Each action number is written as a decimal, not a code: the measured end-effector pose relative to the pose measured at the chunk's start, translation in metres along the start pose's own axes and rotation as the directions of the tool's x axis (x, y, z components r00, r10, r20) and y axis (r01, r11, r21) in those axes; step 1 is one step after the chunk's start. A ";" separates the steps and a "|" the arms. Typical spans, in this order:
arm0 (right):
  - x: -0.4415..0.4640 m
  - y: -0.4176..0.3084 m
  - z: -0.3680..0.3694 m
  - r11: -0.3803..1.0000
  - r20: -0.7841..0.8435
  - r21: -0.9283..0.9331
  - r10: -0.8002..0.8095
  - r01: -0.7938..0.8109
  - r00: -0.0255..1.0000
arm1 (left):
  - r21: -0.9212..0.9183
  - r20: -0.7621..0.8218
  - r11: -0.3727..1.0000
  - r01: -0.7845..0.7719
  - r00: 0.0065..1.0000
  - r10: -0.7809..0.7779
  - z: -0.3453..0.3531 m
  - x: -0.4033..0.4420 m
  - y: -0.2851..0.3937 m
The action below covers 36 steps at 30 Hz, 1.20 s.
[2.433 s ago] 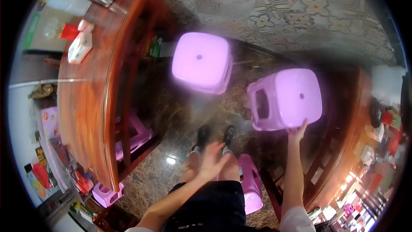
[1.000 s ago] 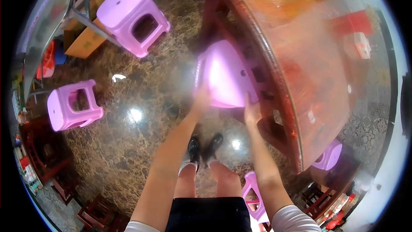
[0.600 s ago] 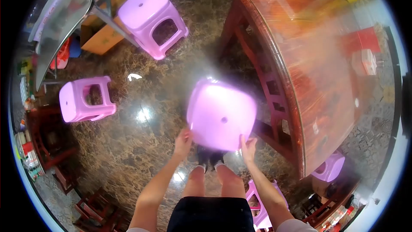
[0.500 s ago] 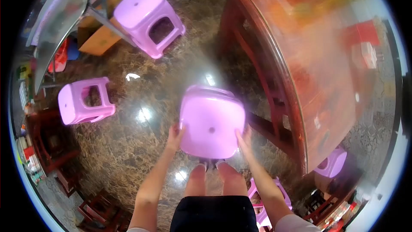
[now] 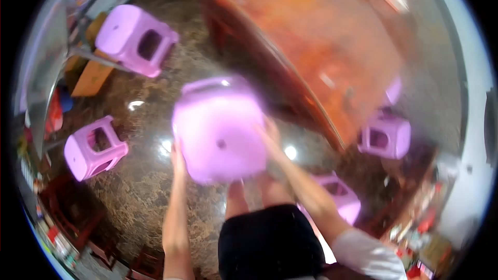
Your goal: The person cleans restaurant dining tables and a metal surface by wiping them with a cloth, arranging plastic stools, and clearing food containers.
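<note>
A pink plastic stool (image 5: 220,124), seat facing up and slightly blurred, is held in front of my legs. My left hand (image 5: 178,158) grips its left side. On its right side, my right hand (image 5: 267,135) has hold of the edge, the fingers smeared by motion. The stool's legs are mostly hidden under its seat.
A reddish wooden table (image 5: 311,46) stands at the upper right. Two pink stools (image 5: 137,39) (image 5: 96,148) are on the left, others (image 5: 385,136) (image 5: 337,194) on the right. A cardboard box (image 5: 92,77) lies by a metal-legged table (image 5: 46,78).
The stool first held beside the table is now between both hands, nearer my body and further left. The view has turned, so the wooden table has shifted left and more stools show at right.
</note>
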State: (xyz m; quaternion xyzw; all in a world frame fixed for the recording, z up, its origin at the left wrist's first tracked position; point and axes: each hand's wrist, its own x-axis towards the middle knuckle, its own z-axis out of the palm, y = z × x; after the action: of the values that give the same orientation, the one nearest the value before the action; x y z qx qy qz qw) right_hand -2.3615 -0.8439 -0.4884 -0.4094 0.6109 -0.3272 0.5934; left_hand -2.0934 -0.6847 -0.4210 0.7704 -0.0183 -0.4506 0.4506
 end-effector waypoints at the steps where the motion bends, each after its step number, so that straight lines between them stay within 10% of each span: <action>1: -0.008 -0.032 0.004 0.998 -0.062 0.061 0.035 -0.031 0.997 | 0.023 0.001 0.999 0.043 0.999 -0.043 -0.004 0.013 -0.010; 4: 0.000 -0.039 -0.011 0.966 -0.049 -0.107 -0.243 0.237 0.969 | -0.077 0.132 0.995 -0.061 0.989 0.071 0.050 -0.020 0.072; 6: -0.041 -0.079 -0.034 0.959 0.112 0.281 -0.017 -0.015 0.994 | 0.024 0.104 0.995 -0.092 0.991 0.089 0.017 -0.046 0.035; 8: -0.045 -0.089 -0.047 0.999 0.093 0.053 0.002 -0.006 0.996 | 0.026 0.108 0.982 -0.189 0.977 0.185 0.041 -0.041 0.044; 12: -0.077 -0.094 -0.073 0.960 0.273 0.235 0.087 -0.154 0.958 | 0.080 0.098 0.989 -0.123 0.988 0.115 0.033 -0.077 0.040; 16: -0.160 -0.119 -0.082 0.989 0.069 -0.086 -0.117 0.123 0.991 | 0.043 -0.032 0.970 -0.241 0.970 0.242 0.027 -0.180 0.067; 18: -0.149 -0.107 -0.076 0.981 -0.013 -0.035 -0.190 0.190 0.982 | -0.354 0.234 0.917 -0.185 0.932 0.278 0.017 -0.166 0.053; 20: -0.112 -0.053 -0.052 0.961 -0.045 -0.108 -0.260 0.254 0.965 | 0.124 -0.148 0.992 -0.015 0.988 0.033 0.019 -0.103 0.015; 23: -0.023 -0.070 -0.054 0.978 -0.060 0.001 -0.208 0.208 0.976 | -0.229 0.203 0.946 -0.231 0.939 0.278 0.053 -0.027 0.026; 24: -0.043 -0.084 -0.061 0.983 -0.030 -0.053 -0.179 0.177 0.983 | -0.416 0.333 0.908 -0.050 0.921 0.203 0.053 -0.075 0.032; 26: -0.112 -0.104 -0.055 0.996 0.022 -0.074 -0.047 0.049 0.999 | -0.134 0.114 0.984 -0.120 0.984 0.136 0.027 -0.117 0.043; 34: -0.223 -0.134 -0.074 0.979 0.134 -0.015 -0.199 0.203 0.971 | -0.043 0.053 0.984 -0.173 0.983 0.175 -0.048 -0.216 0.043; 36: -0.264 -0.140 -0.092 0.973 0.076 -0.030 -0.225 0.227 0.972 | -0.255 0.069 0.961 -0.104 0.990 0.125 -0.087 -0.219 0.024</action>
State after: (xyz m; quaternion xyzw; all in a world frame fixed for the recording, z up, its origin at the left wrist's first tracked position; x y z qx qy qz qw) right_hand -2.4479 -0.6802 -0.2356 -0.4991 0.5449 -0.3659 0.5659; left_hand -2.1524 -0.5448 -0.2396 0.6851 -0.0249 -0.4546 0.5686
